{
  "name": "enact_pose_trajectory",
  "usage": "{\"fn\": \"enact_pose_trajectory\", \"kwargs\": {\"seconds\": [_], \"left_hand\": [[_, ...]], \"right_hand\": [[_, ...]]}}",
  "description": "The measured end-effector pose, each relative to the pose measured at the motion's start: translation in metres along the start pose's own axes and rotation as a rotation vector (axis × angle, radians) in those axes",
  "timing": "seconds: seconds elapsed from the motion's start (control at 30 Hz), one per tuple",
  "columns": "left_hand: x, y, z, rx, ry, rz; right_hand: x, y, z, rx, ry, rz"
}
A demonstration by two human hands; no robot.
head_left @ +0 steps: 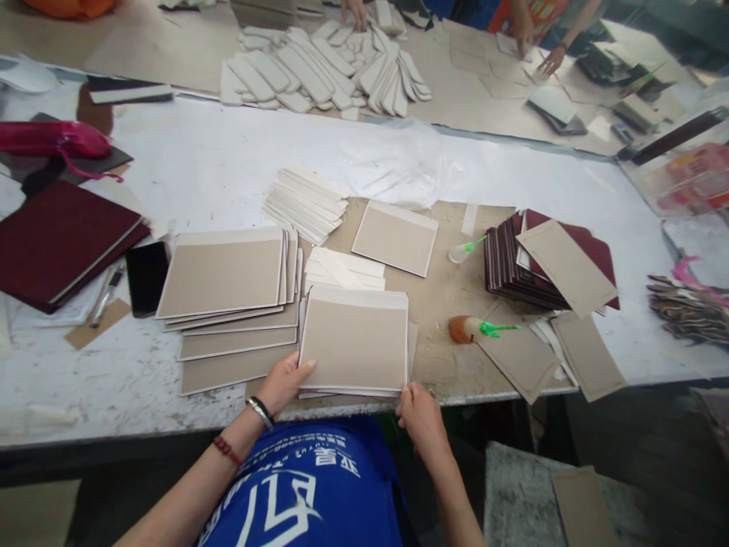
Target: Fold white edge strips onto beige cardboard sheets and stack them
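A flat beige panel (pixel 353 342) with a paler strip along its far edge lies before me, on top of similar panels. My left hand (pixel 288 380) grips its near left corner, thumb on top. At the near right corner, the curled fingers of my right hand (pixel 420 414) pinch the edge. To the left is a staggered stack of beige panels (pixel 222 273). Just beyond the held panel lie white strips (pixel 345 270), and a single beige panel (pixel 396 237) rests farther back. What lies beneath the held panel is mostly hidden.
A stack of maroon panels (pixel 512 266) stands right, near two small pots with green sticks, one brown (pixel 464 330) and one whitish (pixel 459 253). Left are a phone (pixel 146 277), a pen (pixel 108 292) and maroon covers (pixel 62 235). Other people's hands (pixel 538 49) work across the table.
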State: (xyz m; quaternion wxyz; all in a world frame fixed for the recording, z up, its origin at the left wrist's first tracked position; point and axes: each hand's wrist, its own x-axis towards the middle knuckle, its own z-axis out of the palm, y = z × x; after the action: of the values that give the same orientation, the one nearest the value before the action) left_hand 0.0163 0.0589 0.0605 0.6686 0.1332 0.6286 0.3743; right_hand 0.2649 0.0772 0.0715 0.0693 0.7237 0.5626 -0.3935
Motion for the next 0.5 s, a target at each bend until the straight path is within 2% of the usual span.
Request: {"fn": "enact_pose_trajectory", "kwargs": {"seconds": [0.13, 0.23, 0.5], "left_hand": [[0.001, 0.015, -0.007, 0.088, -0.028, -0.180], [0.002, 0.024, -0.010, 0.129, -0.049, -0.266], [0.004, 0.026, -0.009, 0.124, -0.052, -0.319]], "right_hand": [[0.005, 0.002, -0.005, -0.098, -0.046, -0.021], [0.009, 0.003, -0.007, -0.156, -0.065, -0.049], [0.011, 0.003, -0.008, -0.228, -0.102, -0.059]]}}
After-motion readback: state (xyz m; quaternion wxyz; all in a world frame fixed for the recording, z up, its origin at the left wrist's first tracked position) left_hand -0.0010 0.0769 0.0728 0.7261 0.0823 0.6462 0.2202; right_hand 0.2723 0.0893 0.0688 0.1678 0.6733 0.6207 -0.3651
